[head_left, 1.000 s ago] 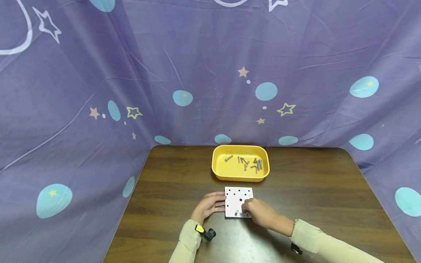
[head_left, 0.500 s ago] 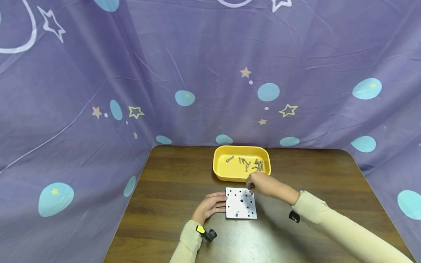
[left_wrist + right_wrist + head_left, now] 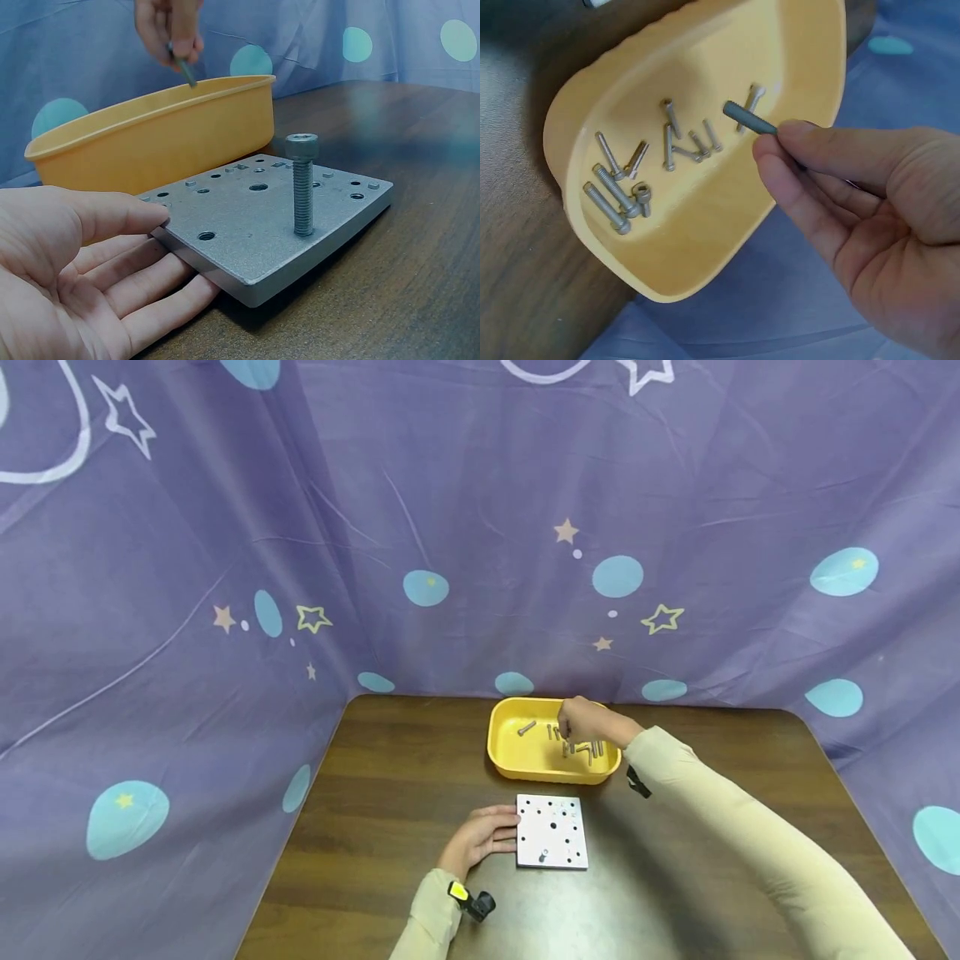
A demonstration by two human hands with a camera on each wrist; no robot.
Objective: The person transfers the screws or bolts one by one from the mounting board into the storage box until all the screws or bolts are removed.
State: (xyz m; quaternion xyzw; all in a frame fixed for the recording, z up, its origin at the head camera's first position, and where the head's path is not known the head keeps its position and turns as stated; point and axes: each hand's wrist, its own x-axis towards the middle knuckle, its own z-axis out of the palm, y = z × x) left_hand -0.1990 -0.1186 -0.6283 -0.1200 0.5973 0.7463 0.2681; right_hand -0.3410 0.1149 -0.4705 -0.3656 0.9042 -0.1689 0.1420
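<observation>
A flat metal plate [image 3: 251, 221] with several holes lies on the table. One socket-head bolt [image 3: 303, 191] stands upright in a hole near its front edge, much of its thread above the surface. My left hand [image 3: 480, 835] holds the plate's left edge, thumb on the top rim and fingers against the side; the lower fingertips are partly hidden. Over the yellow tray [image 3: 525, 775] is my right hand [image 3: 587, 722], pinching a bolt [image 3: 746, 118] between thumb and index finger. The threaded end shows in the right wrist view; the other end is hidden in the fingers.
Several loose bolts [image 3: 607, 208] of various sizes lie scattered in the tray, which stands behind the plate. A purple patterned curtain [image 3: 465, 527] hangs behind the wooden table [image 3: 390, 777] and at its sides.
My right hand has gone from the plate's right side, past its far corner, to above the tray. My left hand has stayed at the plate's left edge.
</observation>
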